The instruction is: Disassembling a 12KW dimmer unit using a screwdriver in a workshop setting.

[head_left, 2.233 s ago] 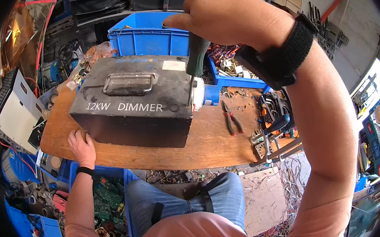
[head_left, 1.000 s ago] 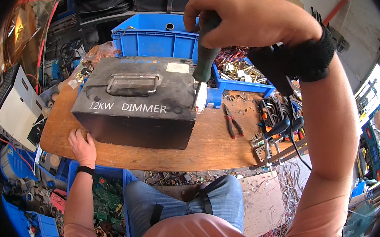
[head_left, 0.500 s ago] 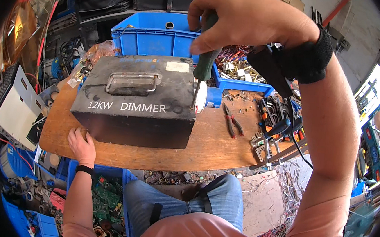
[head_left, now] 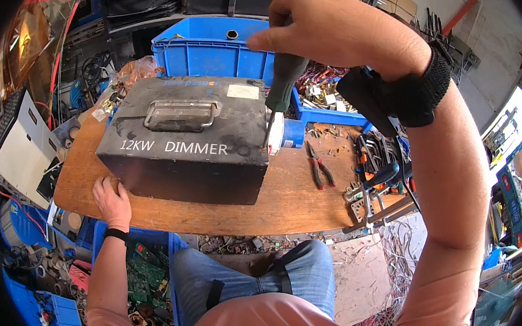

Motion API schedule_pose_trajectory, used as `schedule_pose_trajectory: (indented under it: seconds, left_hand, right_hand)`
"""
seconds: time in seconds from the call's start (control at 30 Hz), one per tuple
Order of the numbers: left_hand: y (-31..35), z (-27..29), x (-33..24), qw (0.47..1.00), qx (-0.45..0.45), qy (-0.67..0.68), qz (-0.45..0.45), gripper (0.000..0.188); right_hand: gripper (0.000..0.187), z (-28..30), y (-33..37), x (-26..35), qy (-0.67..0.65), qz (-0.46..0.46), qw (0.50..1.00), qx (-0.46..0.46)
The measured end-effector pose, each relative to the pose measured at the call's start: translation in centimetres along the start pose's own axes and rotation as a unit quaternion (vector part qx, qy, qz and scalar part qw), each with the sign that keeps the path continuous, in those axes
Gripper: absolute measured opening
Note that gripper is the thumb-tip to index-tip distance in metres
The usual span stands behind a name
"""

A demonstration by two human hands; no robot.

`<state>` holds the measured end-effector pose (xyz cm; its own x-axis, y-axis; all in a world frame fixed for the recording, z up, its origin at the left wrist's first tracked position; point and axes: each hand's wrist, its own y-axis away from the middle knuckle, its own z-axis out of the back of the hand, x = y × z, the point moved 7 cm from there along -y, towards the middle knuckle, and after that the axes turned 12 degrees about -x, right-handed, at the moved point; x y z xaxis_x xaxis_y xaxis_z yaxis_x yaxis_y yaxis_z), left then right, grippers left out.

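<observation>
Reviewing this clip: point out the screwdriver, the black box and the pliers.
Screwdriver (head_left: 285, 82): head view, on its dark green handle.
Black box (head_left: 179, 138): head view, on its top face, below the metal carrying handle.
Pliers (head_left: 315, 160): head view, at the pivot.

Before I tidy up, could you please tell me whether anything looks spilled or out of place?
Small loose bits lie scattered on the wooden table near the pliers, and tangled wires sprawl below its right end; both look strewn rather than stored.
</observation>
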<state>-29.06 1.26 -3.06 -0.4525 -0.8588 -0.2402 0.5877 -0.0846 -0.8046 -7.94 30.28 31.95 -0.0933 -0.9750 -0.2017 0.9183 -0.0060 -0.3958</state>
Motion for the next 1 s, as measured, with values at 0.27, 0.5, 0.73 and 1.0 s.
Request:
schedule_pose_trajectory:
  seconds: [0.27, 0.5, 0.73, 1.0]
  left_hand:
    - [-0.1, -0.3, -0.6, 1.000, -0.006, 0.022, -0.004, 0.036]
    - [-0.1, 0.0, -0.4, 1.000, -0.005, 0.007, -0.006, 0.036]
    - [-0.1, -0.2, -0.2, 1.000, -0.002, 0.016, -0.003, 0.036]
    - [-0.1, 0.2, -0.3, 1.000, -0.010, 0.013, -0.008, 0.035]
  right_hand:
    - [0.042, 3.7, 2.2, 1.4, -0.101, -0.100, 0.982, 0.125]
    - [0.051, 2.5, 1.7, 0.7, -0.087, -0.117, 0.986, 0.079]
    - [0.047, 2.7, 1.2, 0.1, -0.058, -0.061, 0.990, 0.115]
    - [0.040, 4.0, 3.3, 2.3, -0.118, -0.040, 0.992, -0.009]
